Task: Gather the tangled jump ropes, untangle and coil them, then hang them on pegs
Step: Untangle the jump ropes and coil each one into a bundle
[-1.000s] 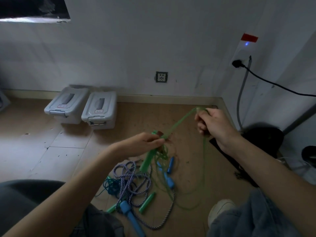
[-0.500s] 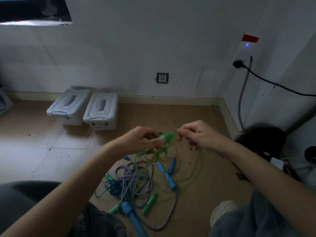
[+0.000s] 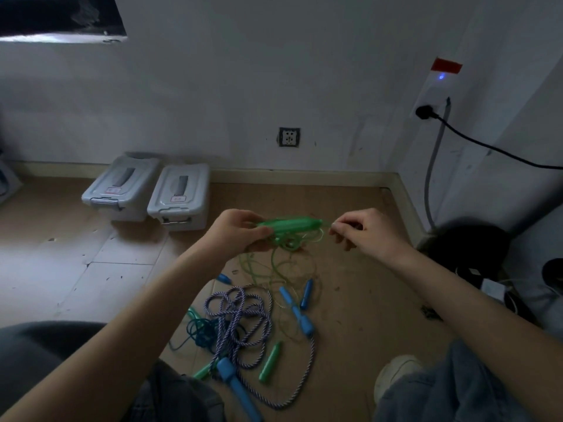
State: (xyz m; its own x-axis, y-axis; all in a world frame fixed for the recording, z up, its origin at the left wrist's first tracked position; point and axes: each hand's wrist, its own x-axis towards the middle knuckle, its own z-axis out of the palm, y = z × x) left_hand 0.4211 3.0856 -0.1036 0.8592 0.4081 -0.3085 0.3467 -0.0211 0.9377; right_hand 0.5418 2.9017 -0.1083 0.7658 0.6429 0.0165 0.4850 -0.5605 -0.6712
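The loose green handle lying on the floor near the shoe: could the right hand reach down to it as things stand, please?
Probably yes. Nothing lies over the green handle, and the floor around it is bare. But the right hand is pinching the green cord and would have to let go first.

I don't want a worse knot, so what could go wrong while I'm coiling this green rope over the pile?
1. The green rope hangs from your left hand onto the floor tangle; its loops lie among the blue handles, so pulling could drag them up.
2. Your right hand only pinches a thin strand, which may slip.
3. The room is dim and the cord translucent, so crossings are easy to miss.
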